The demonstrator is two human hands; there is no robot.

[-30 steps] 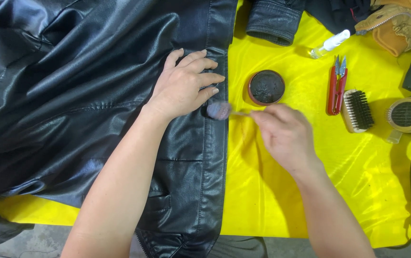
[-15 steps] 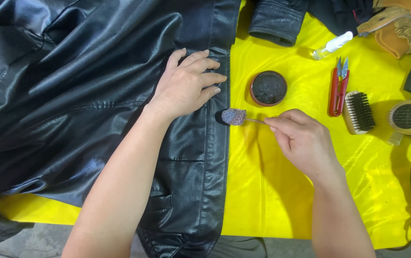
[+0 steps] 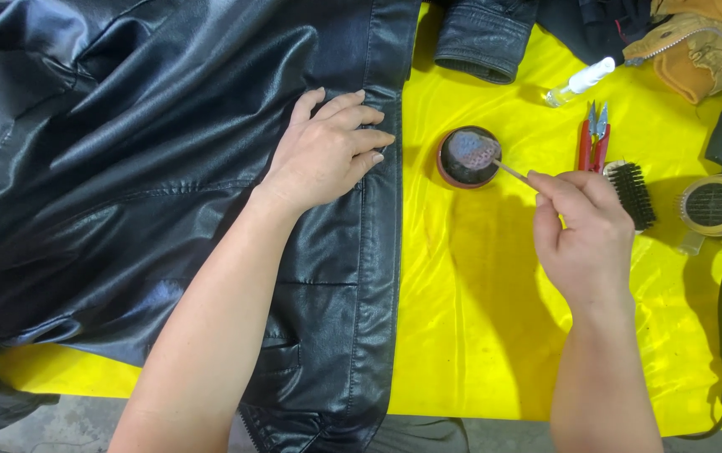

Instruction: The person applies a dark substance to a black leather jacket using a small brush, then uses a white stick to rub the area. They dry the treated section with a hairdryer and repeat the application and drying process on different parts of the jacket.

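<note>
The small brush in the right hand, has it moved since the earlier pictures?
Yes. The small brush went right, from the jacket edge to over the round tin, carried by the right hand.

small brush (image 3: 477, 153), seemingly dipped in round tin (image 3: 453, 172) beside black jacket (image 3: 168, 168).

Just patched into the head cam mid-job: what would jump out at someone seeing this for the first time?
The bright yellow table cover stands out first, with a glossy black leather jacket spread over its left half. The left hand lies flat on the jacket's front edge, while the right hand holds a small dauber brush with its head over a round open tin at centre.
</note>
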